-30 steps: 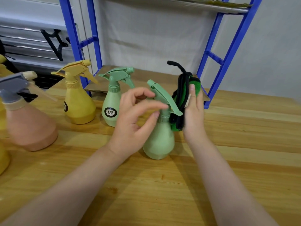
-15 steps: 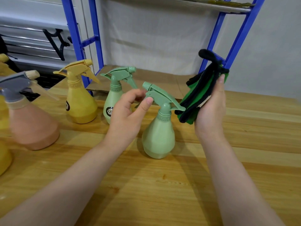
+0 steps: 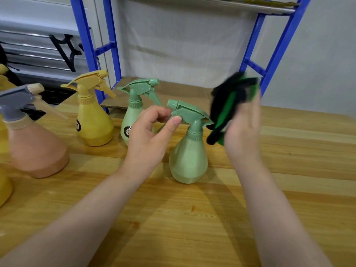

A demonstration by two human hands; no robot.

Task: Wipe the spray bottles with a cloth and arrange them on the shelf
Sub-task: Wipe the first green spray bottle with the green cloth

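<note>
A light green spray bottle [image 3: 189, 158] stands upright on the wooden table [image 3: 212, 218] in the middle. My left hand [image 3: 148, 139] pinches the nozzle end of its trigger head with thumb and fingers. My right hand [image 3: 243, 130] holds a folded green and black cloth [image 3: 226, 110] against the back of the same trigger head; the cloth is motion-blurred. A second green bottle [image 3: 134, 112] stands behind my left hand, partly hidden by it. A yellow bottle [image 3: 92, 116] and a pink bottle with a grey head [image 3: 32, 143] stand further left.
The blue metal shelf frame [image 3: 277, 47] rises behind the table, its low board [image 3: 183, 89] at table level. Another yellow bottle [image 3: 3, 185] is cut off at the left edge. Bare tabletop lies to the right and in front.
My right hand has brought the cloth down and left, back against the rear of the trigger head. My left hand keeps its pinch on the nozzle end; the bottle has stayed in place.
</note>
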